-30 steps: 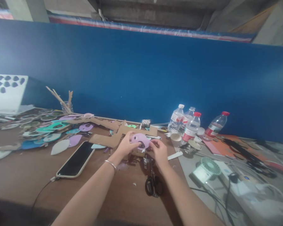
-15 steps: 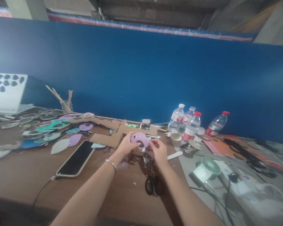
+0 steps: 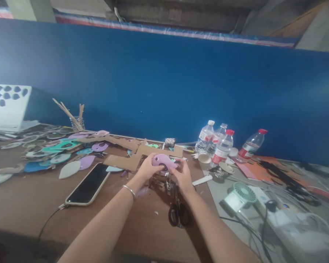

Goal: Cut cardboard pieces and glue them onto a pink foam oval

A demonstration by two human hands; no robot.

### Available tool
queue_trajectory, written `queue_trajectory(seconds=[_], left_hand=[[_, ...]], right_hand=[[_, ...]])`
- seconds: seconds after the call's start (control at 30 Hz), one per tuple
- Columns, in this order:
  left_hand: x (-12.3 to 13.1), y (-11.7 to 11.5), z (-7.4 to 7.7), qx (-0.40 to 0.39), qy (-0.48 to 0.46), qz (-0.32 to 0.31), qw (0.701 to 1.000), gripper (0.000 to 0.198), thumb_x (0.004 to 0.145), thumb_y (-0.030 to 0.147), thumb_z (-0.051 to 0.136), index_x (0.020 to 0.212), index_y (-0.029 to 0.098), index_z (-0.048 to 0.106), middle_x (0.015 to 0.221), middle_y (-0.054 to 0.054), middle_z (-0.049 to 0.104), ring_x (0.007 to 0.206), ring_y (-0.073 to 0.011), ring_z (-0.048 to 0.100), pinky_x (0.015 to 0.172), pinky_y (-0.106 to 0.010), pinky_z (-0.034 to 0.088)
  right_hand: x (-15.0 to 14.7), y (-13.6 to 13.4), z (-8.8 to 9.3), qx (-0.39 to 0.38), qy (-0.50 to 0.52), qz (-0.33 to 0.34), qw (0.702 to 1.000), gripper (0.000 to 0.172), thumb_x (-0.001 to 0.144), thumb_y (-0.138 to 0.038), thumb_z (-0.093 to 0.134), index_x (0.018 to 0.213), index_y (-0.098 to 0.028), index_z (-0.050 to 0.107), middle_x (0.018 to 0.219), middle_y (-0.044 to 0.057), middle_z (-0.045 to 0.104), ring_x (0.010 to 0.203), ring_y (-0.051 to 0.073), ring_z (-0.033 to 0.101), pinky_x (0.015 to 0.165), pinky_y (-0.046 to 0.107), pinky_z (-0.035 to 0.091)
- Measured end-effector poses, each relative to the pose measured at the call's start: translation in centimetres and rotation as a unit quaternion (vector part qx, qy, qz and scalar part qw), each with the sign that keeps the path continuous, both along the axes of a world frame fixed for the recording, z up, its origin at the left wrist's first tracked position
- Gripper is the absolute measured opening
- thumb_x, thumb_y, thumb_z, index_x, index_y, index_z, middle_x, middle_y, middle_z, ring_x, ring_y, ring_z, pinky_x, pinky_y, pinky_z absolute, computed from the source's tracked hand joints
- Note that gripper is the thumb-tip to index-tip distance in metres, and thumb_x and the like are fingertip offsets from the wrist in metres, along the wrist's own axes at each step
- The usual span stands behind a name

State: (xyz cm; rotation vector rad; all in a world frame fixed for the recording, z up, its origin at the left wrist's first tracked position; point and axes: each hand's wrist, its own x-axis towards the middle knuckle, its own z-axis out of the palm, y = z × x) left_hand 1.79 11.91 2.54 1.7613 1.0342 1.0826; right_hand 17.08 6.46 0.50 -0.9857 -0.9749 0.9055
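Between both hands, above the brown table (image 3: 120, 226), is a small purple cut-out (image 3: 166, 160) with a rounded body, a dark eye-like dot and a black mark lower down. My left hand (image 3: 147, 168) grips its left side, thumb over the front. On its right end, the fingers of my right hand (image 3: 184, 176) pinch the narrowing part, which looks bent. Black-handled scissors (image 3: 178, 215) lie on the table just below my right hand. Cardboard pieces (image 3: 126, 162) lie behind the hands. What the cut-out is made of cannot be told.
A phone (image 3: 88, 184) on a cable lies left, near a pile of coloured cut-outs (image 3: 60, 159). Several plastic bottles (image 3: 222, 148) stand at the back right. A green fan (image 3: 244, 193), cables and a power strip (image 3: 276, 215) lie at the right. A blue partition (image 3: 153, 84) rises behind.
My right hand has shifted slightly, its fingers now further over the cut-out's right end. That end looks more curved than before. My left hand stays in place.
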Motion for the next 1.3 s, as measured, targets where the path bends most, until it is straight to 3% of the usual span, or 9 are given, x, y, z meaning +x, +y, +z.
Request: queue_trajectory(seconds=[0.37,0.57,0.87,1.3], left_hand=[[0.41,-0.55,0.00,-0.002,-0.018,-0.015,1.000,0.049,0.060,0.024,0.067,0.107,0.016,0.052,0.098,-0.008,0.060,0.088,-0.0206,0.058,0.074,-0.030,0.046],[0.26,-0.26,-0.24,0.017,-0.026,-0.023,0.999,0.047,0.061,0.022,0.066,0.106,0.017,0.053,0.101,-0.008,0.060,0.091,-0.0203,0.057,0.075,-0.030,0.045],[0.24,-0.16,-0.29,0.019,-0.016,-0.017,1.000,0.048,0.062,0.023,0.066,0.107,0.017,0.052,0.102,-0.008,0.060,0.090,-0.0205,0.057,0.074,-0.030,0.045],[0.31,-0.57,0.22,0.016,-0.006,-0.020,1.000,0.048,0.061,0.024,0.066,0.107,0.016,0.052,0.101,-0.008,0.060,0.092,-0.0212,0.057,0.077,-0.031,0.045]], right_hand=[[-0.02,-0.27,-0.20,-0.005,-0.130,-0.018,0.991,0.041,0.062,-0.025,0.068,0.097,-0.019,0.049,0.075,0.000,0.060,0.064,0.016,0.056,0.058,0.026,0.045],[-0.16,-0.38,-0.07,-0.014,-0.121,-0.007,0.993,0.041,0.061,-0.026,0.067,0.097,-0.019,0.048,0.073,-0.001,0.059,0.057,0.015,0.054,0.052,0.025,0.043],[-0.04,-0.29,-0.14,0.009,-0.168,-0.028,0.985,0.041,0.061,-0.027,0.066,0.098,-0.017,0.051,0.084,0.003,0.061,0.068,0.017,0.056,0.061,0.028,0.046],[-0.07,-0.59,0.08,-0.002,-0.169,-0.042,0.985,0.034,0.063,-0.031,0.065,0.093,-0.017,0.055,0.076,0.002,0.063,0.066,0.018,0.057,0.061,0.029,0.046]])
